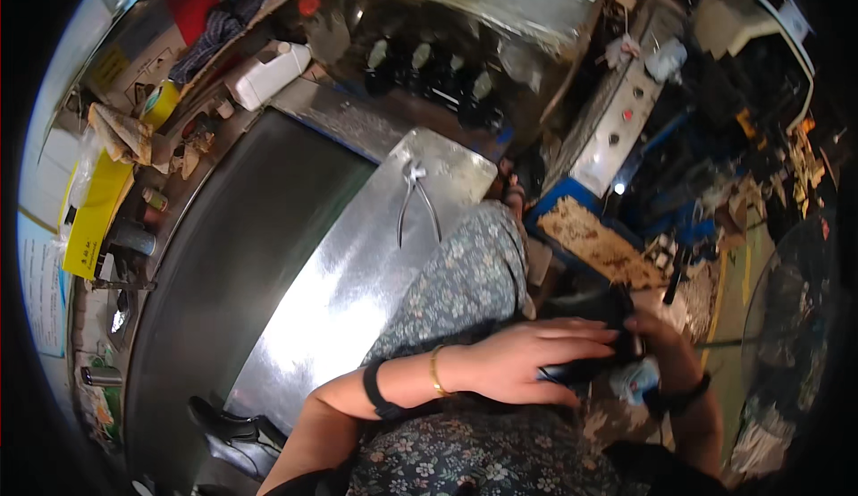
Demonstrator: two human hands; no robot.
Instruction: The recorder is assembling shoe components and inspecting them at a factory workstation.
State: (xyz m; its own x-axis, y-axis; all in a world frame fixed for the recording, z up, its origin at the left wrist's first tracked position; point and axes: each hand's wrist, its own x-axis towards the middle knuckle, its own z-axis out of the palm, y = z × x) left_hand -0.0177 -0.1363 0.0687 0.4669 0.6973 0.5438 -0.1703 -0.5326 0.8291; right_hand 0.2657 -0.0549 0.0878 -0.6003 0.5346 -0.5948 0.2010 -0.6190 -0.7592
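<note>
To the right of my lap, my left hand (pixel 527 360) lies over a dark, glossy piece that looks like a black shoe (pixel 597 364), fingers stretched across it and thumb underneath. My right hand (pixel 663 340) grips its far side, most of the fingers hidden. Much of the piece is covered by the hands or lost in shadow. A pair of pincers (pixel 414 194) with long handles lies on the shiny metal sheet (pixel 313 304) left of my knee. Another black shoe (pixel 219 419) rests at the lower left, by the sheet's near end.
A dark conveyor belt (pixel 241 201) curves along the left. Beyond it, a cluttered shelf holds a white plastic jug (pixel 268 74), a yellow box (pixel 98 214) and cloths. A machine panel with buttons (pixel 617 125) and a worn blue-edged ledge (pixel 599 241) stand at the right.
</note>
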